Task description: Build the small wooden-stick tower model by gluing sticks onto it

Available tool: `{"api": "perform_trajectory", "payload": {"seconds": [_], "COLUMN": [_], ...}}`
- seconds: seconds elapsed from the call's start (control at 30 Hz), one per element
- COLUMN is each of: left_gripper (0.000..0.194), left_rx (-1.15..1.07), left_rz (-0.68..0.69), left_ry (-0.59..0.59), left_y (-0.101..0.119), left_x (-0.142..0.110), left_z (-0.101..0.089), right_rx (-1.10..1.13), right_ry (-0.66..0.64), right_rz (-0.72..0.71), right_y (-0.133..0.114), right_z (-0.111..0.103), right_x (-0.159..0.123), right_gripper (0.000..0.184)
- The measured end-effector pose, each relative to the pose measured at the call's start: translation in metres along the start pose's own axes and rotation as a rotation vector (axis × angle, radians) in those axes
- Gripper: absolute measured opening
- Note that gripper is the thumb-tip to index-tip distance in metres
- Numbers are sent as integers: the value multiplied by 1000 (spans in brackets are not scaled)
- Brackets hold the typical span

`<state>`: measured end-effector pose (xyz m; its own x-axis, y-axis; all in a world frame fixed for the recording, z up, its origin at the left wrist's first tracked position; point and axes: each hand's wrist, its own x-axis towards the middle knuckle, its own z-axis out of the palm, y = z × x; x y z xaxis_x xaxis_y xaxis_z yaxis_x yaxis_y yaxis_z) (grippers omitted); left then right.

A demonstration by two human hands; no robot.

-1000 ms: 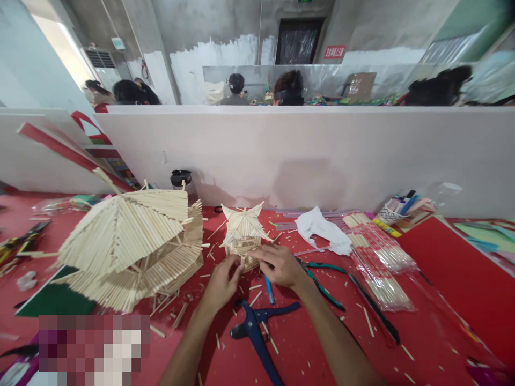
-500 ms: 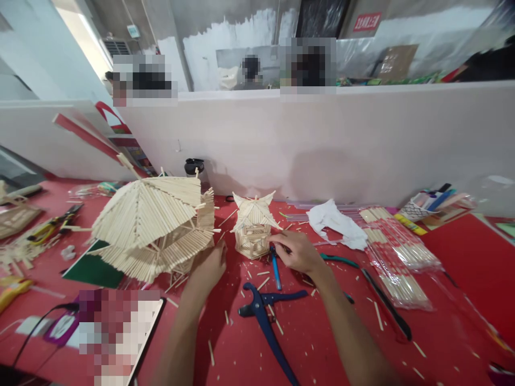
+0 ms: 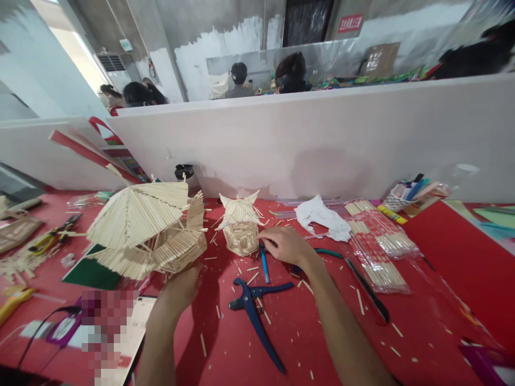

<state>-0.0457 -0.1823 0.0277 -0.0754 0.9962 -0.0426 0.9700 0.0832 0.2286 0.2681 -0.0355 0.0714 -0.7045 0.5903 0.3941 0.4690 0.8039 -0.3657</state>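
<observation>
A small pavilion model of pale wooden sticks [image 3: 242, 236] stands upright on the red tabletop, its roof corners turned up. My right hand [image 3: 286, 245] is just right of it, fingers loosely bent and apart, the fingertips at or touching its right side; I see nothing held. To the left, a larger stick pavilion [image 3: 139, 217] with a tiered roof rests partly over a green board [image 3: 94, 271]. My left hand [image 3: 180, 289] is by its lower front right edge; its fingers are blurred and partly hidden. A blue pen-like tool [image 3: 264, 265] lies below my right hand.
Dark blue cutters [image 3: 253, 308] lie in front, among scattered stick pieces. Bagged sticks [image 3: 376, 257], white tissue [image 3: 317, 219] and a black-handled tool [image 3: 368, 292] are on the right. A phone-like device [image 3: 131, 338] lies front left. A white partition [image 3: 322, 139] stands behind; people sit beyond.
My left hand has moved left and toward me, away from the small pavilion, to the larger one's front. My right hand stays beside the small pavilion. The whole view has shifted slightly.
</observation>
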Motion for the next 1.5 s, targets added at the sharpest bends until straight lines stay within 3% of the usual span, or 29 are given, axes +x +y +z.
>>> {"api": "perform_trajectory", "payload": {"seconds": [0.2,0.6,1.07,1.27,1.5], "left_gripper": [45,40,33,29,30], "left_rx": [61,133,207,27,23], "left_rz": [-23,-121,-12,-12,-71], "left_ry": [80,190,244,94,-65], "left_y": [-21,-14,-4,21,51], "left_x": [-28,-28,-18,-5,3], "left_z": [21,18,24,16,-1], "right_rx": [19,34,24,70,42], "right_ry": [-7,-25,-171,-365,-606], "right_rz": [0,21,96,94,98], "right_y": [0,0,-3,-9,-27], "right_z": [-4,-10,-18,-15,13], "right_x": [-1,-3,-2,0,8], "right_gripper": [30,30,33,33,26]}}
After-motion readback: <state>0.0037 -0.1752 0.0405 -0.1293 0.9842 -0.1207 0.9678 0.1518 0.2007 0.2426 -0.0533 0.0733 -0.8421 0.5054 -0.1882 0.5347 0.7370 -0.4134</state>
